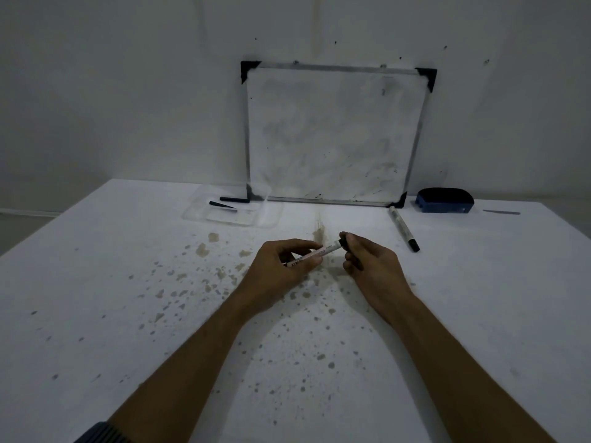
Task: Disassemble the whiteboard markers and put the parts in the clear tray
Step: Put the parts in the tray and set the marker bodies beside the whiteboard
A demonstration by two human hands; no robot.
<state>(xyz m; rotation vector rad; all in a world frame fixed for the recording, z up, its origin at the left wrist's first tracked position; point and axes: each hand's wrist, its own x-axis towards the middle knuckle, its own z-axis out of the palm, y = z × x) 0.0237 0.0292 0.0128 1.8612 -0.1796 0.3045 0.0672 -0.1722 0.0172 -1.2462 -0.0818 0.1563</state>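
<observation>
1. White plastic, printed on one side — that is the barrel of the marker [315, 252] I have in my left hand [281, 266], fingers curled shut around its middle with thumb on top, held just above the table [96, 282].
2. My right hand [367, 260] is closed in a pinch on the black tip piece [342, 242] at the marker's far end; the other fingers are folded under.
3. As I judge it, the step is pulling that black end piece off. I would keep the left grip firm and still, twist the right pinch a little while drawing straight along the barrel's line, not bending it — a sideways yank could snap the part or flick ink.
4. Keep the pinch back from the inky point if I can; I cannot tell whether it is already loose.
5. Beyond my left hand, the clear tray [271, 219] sits in front of the whiteboard's [335, 135] lower left corner, with two black parts [224, 206] inside.
6. Another marker [403, 229] lies on the table to the right, well apart from the tray, capped and untouched; a blue eraser [444, 201] sits beyond it.
</observation>
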